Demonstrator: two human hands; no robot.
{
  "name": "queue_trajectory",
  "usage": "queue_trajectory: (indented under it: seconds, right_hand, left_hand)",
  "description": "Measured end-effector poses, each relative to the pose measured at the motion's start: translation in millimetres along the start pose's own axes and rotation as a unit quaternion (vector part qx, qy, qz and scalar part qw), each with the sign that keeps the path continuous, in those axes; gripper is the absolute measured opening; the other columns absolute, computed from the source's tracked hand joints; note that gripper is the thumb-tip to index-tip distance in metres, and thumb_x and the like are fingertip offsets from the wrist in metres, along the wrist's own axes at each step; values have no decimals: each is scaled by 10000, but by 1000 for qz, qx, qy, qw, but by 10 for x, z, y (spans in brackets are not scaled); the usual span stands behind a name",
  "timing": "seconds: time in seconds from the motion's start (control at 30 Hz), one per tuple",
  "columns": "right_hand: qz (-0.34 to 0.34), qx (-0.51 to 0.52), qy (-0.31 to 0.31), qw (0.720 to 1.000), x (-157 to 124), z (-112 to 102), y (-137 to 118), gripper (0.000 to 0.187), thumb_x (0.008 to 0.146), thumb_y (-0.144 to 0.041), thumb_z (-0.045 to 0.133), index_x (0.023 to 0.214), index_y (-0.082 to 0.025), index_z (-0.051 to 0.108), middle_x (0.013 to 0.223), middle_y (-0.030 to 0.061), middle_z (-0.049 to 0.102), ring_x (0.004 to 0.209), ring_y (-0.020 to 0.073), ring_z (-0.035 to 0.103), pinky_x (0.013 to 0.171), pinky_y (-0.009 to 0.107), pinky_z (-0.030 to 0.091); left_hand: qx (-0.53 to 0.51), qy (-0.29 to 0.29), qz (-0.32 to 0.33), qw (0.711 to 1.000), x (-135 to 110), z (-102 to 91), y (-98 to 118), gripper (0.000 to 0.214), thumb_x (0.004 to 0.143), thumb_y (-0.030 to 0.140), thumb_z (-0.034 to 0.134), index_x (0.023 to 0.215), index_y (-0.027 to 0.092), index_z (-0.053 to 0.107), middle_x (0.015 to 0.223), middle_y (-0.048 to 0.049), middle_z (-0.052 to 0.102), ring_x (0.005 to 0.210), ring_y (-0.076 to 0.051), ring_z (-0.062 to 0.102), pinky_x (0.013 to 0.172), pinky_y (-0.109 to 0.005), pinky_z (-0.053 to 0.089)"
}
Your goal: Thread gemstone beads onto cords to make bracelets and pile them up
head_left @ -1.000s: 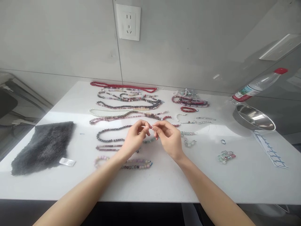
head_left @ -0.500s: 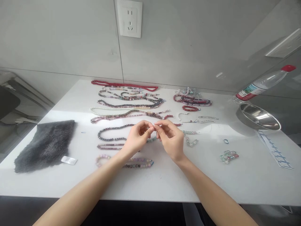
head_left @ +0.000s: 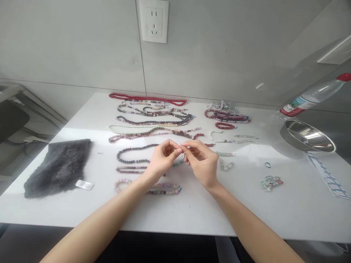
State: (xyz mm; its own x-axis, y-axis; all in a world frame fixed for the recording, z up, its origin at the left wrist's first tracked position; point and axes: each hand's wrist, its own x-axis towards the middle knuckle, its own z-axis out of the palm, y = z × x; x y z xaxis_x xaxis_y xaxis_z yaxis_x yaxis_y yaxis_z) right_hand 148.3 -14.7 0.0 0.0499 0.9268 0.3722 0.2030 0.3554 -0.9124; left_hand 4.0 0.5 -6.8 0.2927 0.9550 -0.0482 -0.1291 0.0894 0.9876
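Note:
My left hand (head_left: 164,157) and my right hand (head_left: 201,160) meet above the middle of the table, thumbs and forefingers pinched together tip to tip. Whatever sits between the fingertips is too small to make out. Under and around them lie strings of beads: a dark bead strand (head_left: 131,160) left of my left hand, a purple tube-bead strand (head_left: 130,170) just below that, and a strand of large pastel beads (head_left: 164,187) partly covered by my left forearm. Pale green and clear beads (head_left: 226,166) lie right of my right hand.
Bead strands, among them red ones (head_left: 148,98) and white pearls (head_left: 128,127), fill the back. A grey furry cloth (head_left: 59,166) lies left. At right are a steel bowl (head_left: 307,136), a bottle (head_left: 312,96), a patterned strip (head_left: 327,177) and a clear bead pile (head_left: 271,182).
The view has shifted slightly, so everything appears a little further right. Both hands keep the same pinch, with hardly any movement of the fingers.

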Motion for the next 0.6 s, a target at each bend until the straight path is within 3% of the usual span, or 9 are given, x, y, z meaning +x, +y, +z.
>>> queue_trajectory:
  seconds: [0.2, 0.33, 0.47, 0.6]
  right_hand:
    - [66, 33, 10, 997, 17, 8, -42, 84, 857, -283, 675, 880, -203, 689, 794, 27, 643, 550, 113, 560, 469, 260, 473]
    - [139, 77, -17, 987, 54, -16, -97, 184, 851, -324, 683, 977, -192, 659, 679, -6, 612, 591, 127, 583, 537, 265, 498]
    - [174, 82, -75, 978, 84, -38, -104, 253, 778, -315, 756, 971, -184, 657, 786, 25, 663, 706, 151, 627, 611, 276, 530]
    - [173, 73, -65, 980, 67, -23, -88, 266, 732, -291, 794, 946, -185, 676, 823, 45, 692, 792, 185, 658, 658, 290, 550]
  left_hand:
    - [-34, -15, -6, 999, -11, 25, 61, 260, 850, 398, 662, 784, 186, 527, 684, 9, 634, 648, -108, 577, 589, -225, 399]
    - [-43, 11, -7, 999, -7, 19, 79, 260, 844, 407, 666, 798, 182, 544, 677, 11, 624, 624, -100, 561, 578, -225, 398]
    - [-45, 61, -16, 997, 0, -4, 53, 293, 813, 448, 687, 833, 176, 582, 728, 1, 632, 635, -100, 551, 565, -222, 396]
    - [-48, 80, -8, 996, -2, -4, 42, 299, 801, 461, 689, 826, 179, 593, 792, -2, 638, 635, -92, 538, 589, -227, 419]
